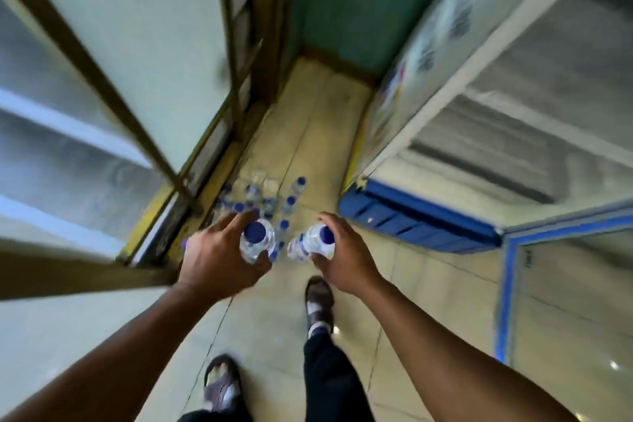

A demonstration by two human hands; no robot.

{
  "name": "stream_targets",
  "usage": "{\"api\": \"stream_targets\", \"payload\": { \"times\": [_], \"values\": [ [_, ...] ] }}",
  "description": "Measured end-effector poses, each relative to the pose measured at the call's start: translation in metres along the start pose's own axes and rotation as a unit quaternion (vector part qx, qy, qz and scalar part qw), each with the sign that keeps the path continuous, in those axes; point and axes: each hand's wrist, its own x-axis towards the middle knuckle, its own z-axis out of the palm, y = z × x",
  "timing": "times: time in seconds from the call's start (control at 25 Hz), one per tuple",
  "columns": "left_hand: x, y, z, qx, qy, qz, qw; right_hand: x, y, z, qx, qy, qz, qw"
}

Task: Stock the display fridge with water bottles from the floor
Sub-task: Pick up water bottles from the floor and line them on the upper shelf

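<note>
Water bottles: two in hand, the rest standing on the floor. Left-hand bottle (256, 243), clear with a blue cap, sits upright with its cap toward the camera; the left hand (219, 257) wraps it from the nine o'clock side, fingers curled over the far side near the shoulder and thumb closing under the body at about five o'clock. Right-hand bottle (313, 242), same kind, lies tilted, cap at three o'clock against the palm, base pointing to nine o'clock; the right hand (342, 257) closes around its neck end, fingers arched over the top and thumb below. The two held bottles are just beside each other, not touching. Floor cluster of bottles (270, 202), blue-capped and upright, stands at twelve o'clock of the hands on the pale tiled floor (308, 134); count unclear through blur. Display fridge (445, 147) stands at two o'clock with a blue base; its open glass door (565, 301), blue-edged, is at four o'clock. Two sandalled feet lie at six o'clock.
</note>
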Motion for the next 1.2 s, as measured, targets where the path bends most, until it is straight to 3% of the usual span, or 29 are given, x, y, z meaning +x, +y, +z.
{"api": "stream_targets", "payload": {
  "times": [0.12, 0.24, 0.52, 0.6, 0.8, 0.96, 1.2],
  "values": [
    [0.016, 0.101, -0.098, -0.045, 0.069, 0.077, 0.994, -0.058, -0.045, -0.132, 0.053, 0.113, -0.031, 0.992],
    [0.043, 0.205, -0.178, -0.104, 0.119, 0.159, 0.975, -0.114, -0.083, -0.261, 0.12, 0.248, -0.053, 0.96],
    [0.111, 0.42, -0.276, -0.208, 0.167, 0.34, 0.902, -0.179, -0.098, -0.494, 0.214, 0.488, -0.151, 0.833],
    [0.14, 0.479, -0.285, -0.22, 0.174, 0.371, 0.885, -0.175, -0.086, -0.555, 0.242, 0.524, -0.163, 0.8],
    [0.23, 0.602, -0.288, -0.263, 0.211, 0.384, 0.86, -0.131, -0.058, -0.684, 0.282, 0.525, -0.2, 0.777],
    [0.321, 0.666, -0.275, -0.25, 0.194, 0.325, 0.891, -0.069, -0.045, -0.756, 0.291, 0.473, -0.22, 0.802],
    [0.414, 0.692, -0.247, -0.231, 0.191, 0.188, 0.935, 0.036, -0.032, -0.8, 0.249, 0.417, -0.212, 0.848]
  ]
}}
